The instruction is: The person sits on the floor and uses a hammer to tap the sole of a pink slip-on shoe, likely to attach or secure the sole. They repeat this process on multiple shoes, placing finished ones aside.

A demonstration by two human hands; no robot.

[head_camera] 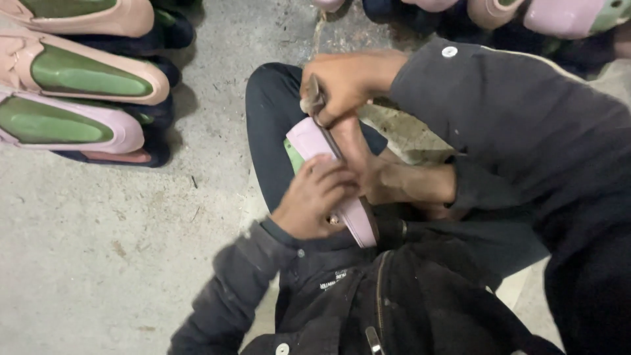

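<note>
A pale pink shoe (309, 139) on a green form lies across my lap, toe pointing up-left. My left hand (314, 200) grips its middle from the left side. My right hand (348, 80) is closed around a small dark metal tool (314, 100), whose tip touches the shoe's upper edge near the toe. A bare foot or ankle (381, 174) lies right beside the shoe, partly hiding its far side. Both of my arms are in dark sleeves.
Several pink shoes on green forms (92, 73) are stacked at the top left over dark soles. More pink shoes (565, 14) line the top right edge. Grey concrete floor (98, 250) stretches to the left. My dark jacket fills the bottom.
</note>
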